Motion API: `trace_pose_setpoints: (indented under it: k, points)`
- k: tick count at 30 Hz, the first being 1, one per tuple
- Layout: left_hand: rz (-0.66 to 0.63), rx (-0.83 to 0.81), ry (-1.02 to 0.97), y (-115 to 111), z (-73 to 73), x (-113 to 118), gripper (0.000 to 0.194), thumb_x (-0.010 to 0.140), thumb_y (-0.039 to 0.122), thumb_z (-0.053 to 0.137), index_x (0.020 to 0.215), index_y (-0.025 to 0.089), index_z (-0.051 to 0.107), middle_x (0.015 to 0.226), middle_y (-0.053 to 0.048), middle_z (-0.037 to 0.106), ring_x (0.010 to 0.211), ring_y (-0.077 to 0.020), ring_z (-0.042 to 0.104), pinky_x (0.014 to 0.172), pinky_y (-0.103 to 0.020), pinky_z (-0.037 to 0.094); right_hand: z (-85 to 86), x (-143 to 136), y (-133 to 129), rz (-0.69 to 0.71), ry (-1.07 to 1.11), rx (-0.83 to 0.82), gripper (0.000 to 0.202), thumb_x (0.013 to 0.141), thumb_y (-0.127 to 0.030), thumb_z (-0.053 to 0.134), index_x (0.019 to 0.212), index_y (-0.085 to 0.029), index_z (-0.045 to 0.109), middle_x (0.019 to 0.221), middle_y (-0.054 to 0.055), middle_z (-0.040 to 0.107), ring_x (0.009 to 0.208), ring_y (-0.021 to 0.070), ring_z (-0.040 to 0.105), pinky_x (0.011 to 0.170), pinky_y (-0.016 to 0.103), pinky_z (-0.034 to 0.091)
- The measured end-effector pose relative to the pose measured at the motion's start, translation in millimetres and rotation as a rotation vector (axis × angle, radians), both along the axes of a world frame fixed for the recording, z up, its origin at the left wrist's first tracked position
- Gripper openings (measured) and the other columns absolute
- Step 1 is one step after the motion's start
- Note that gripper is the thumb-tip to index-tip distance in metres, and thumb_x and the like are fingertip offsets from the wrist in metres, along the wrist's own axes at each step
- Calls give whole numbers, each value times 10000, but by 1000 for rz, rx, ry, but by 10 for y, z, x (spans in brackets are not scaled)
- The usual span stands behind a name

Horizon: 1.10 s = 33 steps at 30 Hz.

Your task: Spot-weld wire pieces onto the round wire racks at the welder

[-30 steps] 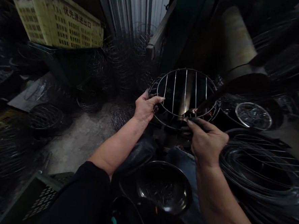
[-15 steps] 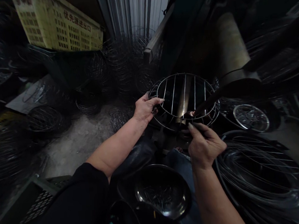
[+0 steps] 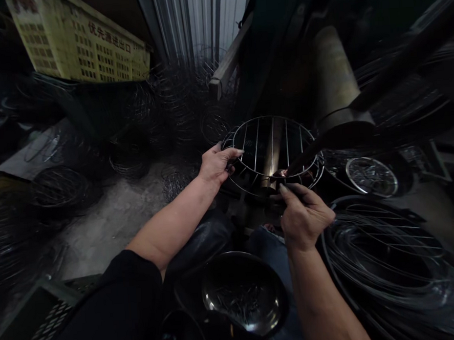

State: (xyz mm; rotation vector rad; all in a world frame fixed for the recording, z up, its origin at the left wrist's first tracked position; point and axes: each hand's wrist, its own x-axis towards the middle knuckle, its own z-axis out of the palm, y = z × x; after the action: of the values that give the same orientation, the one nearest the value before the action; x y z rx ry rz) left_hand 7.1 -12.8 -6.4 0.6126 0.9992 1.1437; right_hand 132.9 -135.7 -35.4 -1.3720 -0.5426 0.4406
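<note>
Bare forearms (image 3: 172,214) reach forward, left hand (image 3: 216,165) gripping with thumb extended, right hand (image 3: 304,211) with fingers bent

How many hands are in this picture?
2: the left hand holds the wire rack at its left side; the right hand is by its near edge. No others show.

The grey floor (image 3: 103,223) carries heaped wire (image 3: 8,240) along its left edge, wire rings (image 3: 129,168) at its far edge, a wire tangle (image 3: 175,186) towards the right, and a green crate (image 3: 59,293) nearest.
</note>
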Motion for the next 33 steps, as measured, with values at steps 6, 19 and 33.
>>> trace_pose_setpoints:
  k: [6, 19, 33]
  points:
    - [19, -43, 7, 68, -43, 49, 375, 496, 88, 792, 791, 186, 582, 573, 61, 550, 506, -67, 482, 464, -191, 260, 40, 80, -27, 79, 42, 25, 243, 623, -310, 853, 770, -152, 743, 622, 6, 692, 501, 184, 681, 460, 259, 560]
    - [38, -93, 50, 48, -29, 68, 729, 569, 57, 786, 1269, 120, 592, 564, 60, 550, 534, -92, 477, 462, -206, 279, -75, 189, -173, 145, -194, -158, 345, 649, -439, 859, 842, -167, 770, 561, -1, 672, 398, 158, 573, 417, 283, 520]
    - [62, -89, 18, -26, -63, 58, 684, 568, 42, 797, 1229, 121, 637, 554, 61, 539, 476, -72, 428, 449, -217, 240, -250, 314, -168, 150, -288, -137, 394, 628, -461, 857, 870, -157, 791, 700, 21, 721, 578, 192, 678, 545, 285, 553]
